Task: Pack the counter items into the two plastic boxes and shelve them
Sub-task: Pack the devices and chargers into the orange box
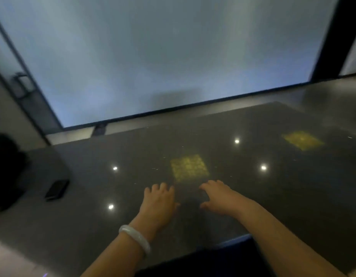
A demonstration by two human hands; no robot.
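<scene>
Grip, left hand (159, 202): open, fingers spread, palm down over the dark polished worktop (273, 196), lower centre of frame; white bangle (136, 237) on its wrist. Grip, right hand (219, 198): open, fingers spread and slightly bent, holding nothing, just right of the left hand; whether either touched the surface could not be told. Plastic boxes: none visible. Dark flat phone-like object (57, 189): lay on the worktop, left of frame, well apart from the hands. Frosted window (163, 56): filled the upper frame.
</scene>
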